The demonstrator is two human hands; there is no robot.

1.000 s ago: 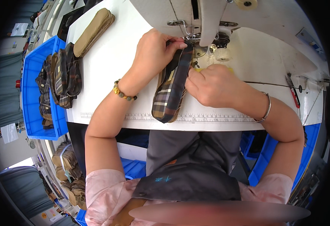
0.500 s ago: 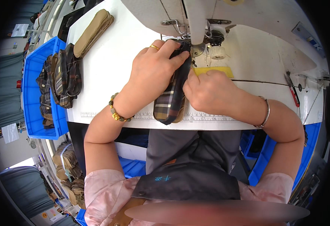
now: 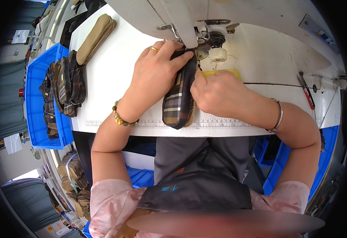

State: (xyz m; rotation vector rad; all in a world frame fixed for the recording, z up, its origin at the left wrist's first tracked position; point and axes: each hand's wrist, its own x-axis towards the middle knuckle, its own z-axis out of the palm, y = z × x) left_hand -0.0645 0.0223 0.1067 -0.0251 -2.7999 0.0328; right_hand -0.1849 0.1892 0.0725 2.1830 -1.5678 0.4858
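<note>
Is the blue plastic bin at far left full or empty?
Partly filled: the bin holds dark plaid fabric pieces, bare plastic visible beside them.

- One view: the left fisheye of a side-by-side pair worn on the head, looking down on the fingers point(image 3: 201, 83) from above.
- It is upright and unmirrored; the machine point(image 3: 268, 16) rises beyond the fingers, the lap point(image 3: 201, 154) and apron point(image 3: 197, 200) lie on the body side.
- It is near, yet both arms point(image 3: 116, 139) fit from sleeves point(image 3: 112, 194) to fingers.
- It reaches wide: the bin point(image 3: 32, 99) well left of the fingers shows, and the table point(image 3: 114, 79) bends toward the rim.
</note>
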